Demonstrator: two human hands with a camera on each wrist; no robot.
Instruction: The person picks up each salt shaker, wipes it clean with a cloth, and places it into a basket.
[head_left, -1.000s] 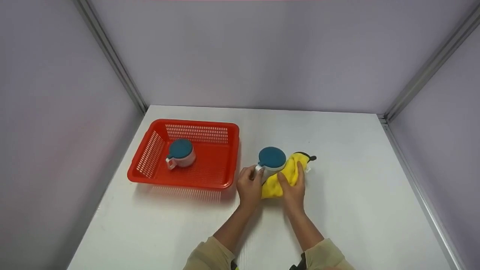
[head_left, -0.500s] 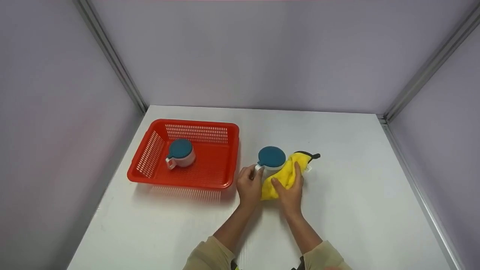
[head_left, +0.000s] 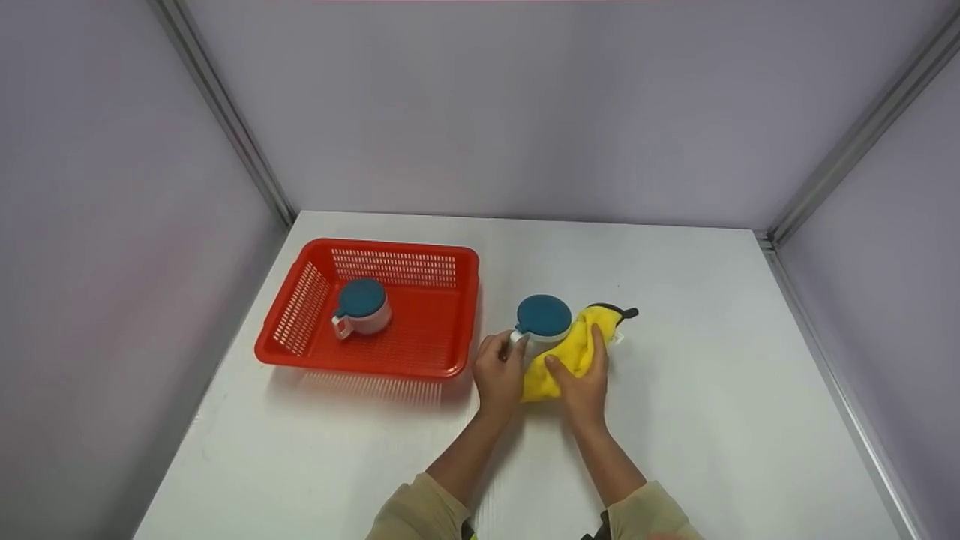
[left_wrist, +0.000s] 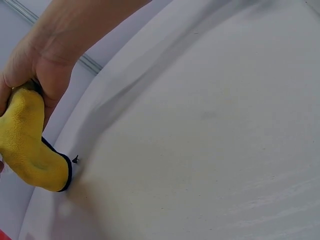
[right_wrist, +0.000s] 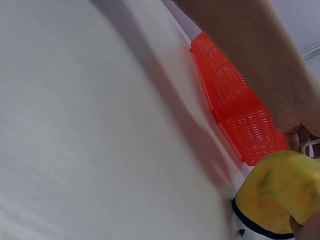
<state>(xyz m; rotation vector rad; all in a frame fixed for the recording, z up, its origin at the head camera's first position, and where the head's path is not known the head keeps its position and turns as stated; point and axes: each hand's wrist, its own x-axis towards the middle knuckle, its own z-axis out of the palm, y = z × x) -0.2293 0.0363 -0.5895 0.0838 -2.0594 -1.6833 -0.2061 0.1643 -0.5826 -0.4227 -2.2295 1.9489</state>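
Observation:
A white cup with a blue lid [head_left: 544, 316] stands upright right of the basket, and my left hand [head_left: 498, 375] grips its handle. My right hand [head_left: 585, 382] holds a yellow cloth [head_left: 541, 380] with dark edging and a hanging loop against the cup's near right side, thumb on top and fingers along its right. In the right wrist view the cloth [right_wrist: 280, 192] bulges beside the white handle [right_wrist: 309, 146]. The cloth [left_wrist: 25, 140] hides the cup in the left wrist view.
A red plastic basket [head_left: 420, 367] sits on the white table [head_left: 712, 390] at the left. Inside it stands another white cup with a blue lid [head_left: 361, 298]. Grey panels [head_left: 480, 112] enclose the table at the back and sides.
The right hand has shifted the yellow cloth slightly along the cup's side, its thumb sliding down and left. The left hand keeps its grip on the handle.

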